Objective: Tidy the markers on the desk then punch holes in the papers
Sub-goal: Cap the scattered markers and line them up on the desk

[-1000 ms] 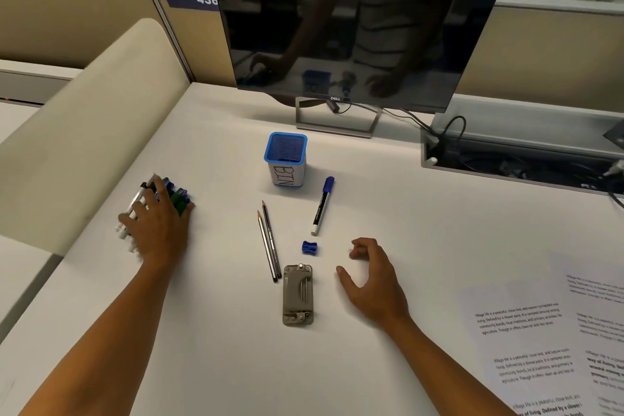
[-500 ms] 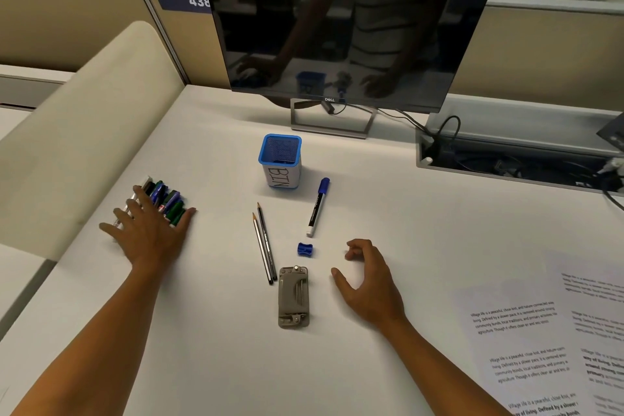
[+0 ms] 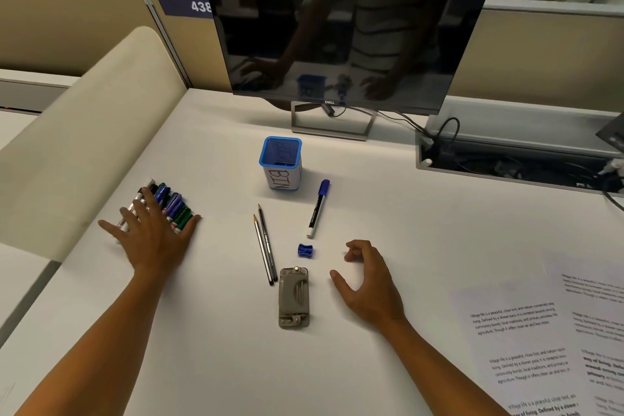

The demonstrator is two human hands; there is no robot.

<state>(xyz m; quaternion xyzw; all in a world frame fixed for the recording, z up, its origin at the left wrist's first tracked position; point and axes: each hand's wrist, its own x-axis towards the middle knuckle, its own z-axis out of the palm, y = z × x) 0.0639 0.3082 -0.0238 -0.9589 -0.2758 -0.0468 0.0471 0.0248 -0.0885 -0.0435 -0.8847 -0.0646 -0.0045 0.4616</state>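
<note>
Several markers [image 3: 169,201] lie side by side at the desk's left edge. My left hand [image 3: 153,235] rests flat on their near ends with fingers spread, gripping nothing. One blue-capped marker [image 3: 317,208] lies alone right of the blue mesh cup [image 3: 281,162] labelled BIN. A grey hole punch [image 3: 293,297] lies at centre front. My right hand [image 3: 368,280] rests on the desk just right of the punch, fingers loosely curled and empty. Printed papers [image 3: 526,348] lie at the right front.
Two pencils [image 3: 265,243] lie left of the lone marker, and a small blue sharpener [image 3: 305,250] sits above the punch. A monitor [image 3: 337,24] stands at the back. A cable tray [image 3: 520,165] opens at the back right. A beige partition [image 3: 77,142] borders the left.
My left hand has flattened and spread its fingers over the row of markers, which shifted slightly. My right hand has stayed in place.
</note>
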